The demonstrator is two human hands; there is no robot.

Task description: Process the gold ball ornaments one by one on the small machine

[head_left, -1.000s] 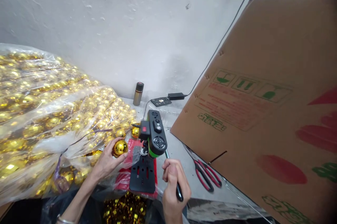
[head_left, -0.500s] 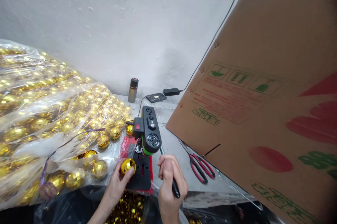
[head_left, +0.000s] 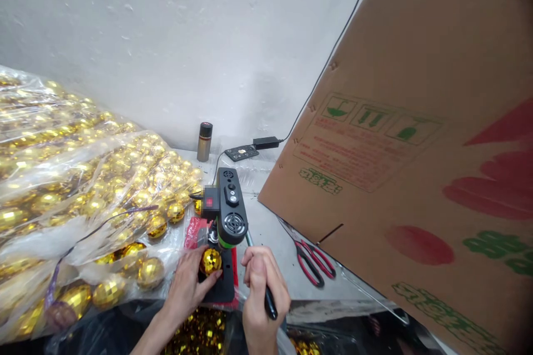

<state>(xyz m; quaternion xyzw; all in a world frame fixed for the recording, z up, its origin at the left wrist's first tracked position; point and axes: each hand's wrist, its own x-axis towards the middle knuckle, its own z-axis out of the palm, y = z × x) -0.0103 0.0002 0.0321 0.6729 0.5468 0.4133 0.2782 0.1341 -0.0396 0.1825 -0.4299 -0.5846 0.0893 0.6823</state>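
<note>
My left hand (head_left: 188,280) has its thumb and fingers closed round a gold mirrored ball (head_left: 211,261). The ball is over the black slotted base (head_left: 222,290) of a small bench drill press, just below and in front of its head (head_left: 231,205). Whether a bit touches the ball is hidden. A fist of my right hand (head_left: 263,291) wraps round the press's lever (head_left: 270,305), whose black grip sticks out below the fingers. More gold mirrored balls (head_left: 150,273) lie beside my left hand, in and around clear plastic.
A large cardboard box (head_left: 375,177) leans in from the right. Red-handled pliers or cutters (head_left: 315,263) lie at its foot. Behind the press are a small bottle (head_left: 204,142), a black patterned card-like item (head_left: 241,153) and a power adapter (head_left: 266,143). More gold pieces (head_left: 200,333) sit below the table edge.
My left hand has brought the ball inward and slightly up, closer under the drill head. My right hand stays on the lever. The whole view has shifted a little.
</note>
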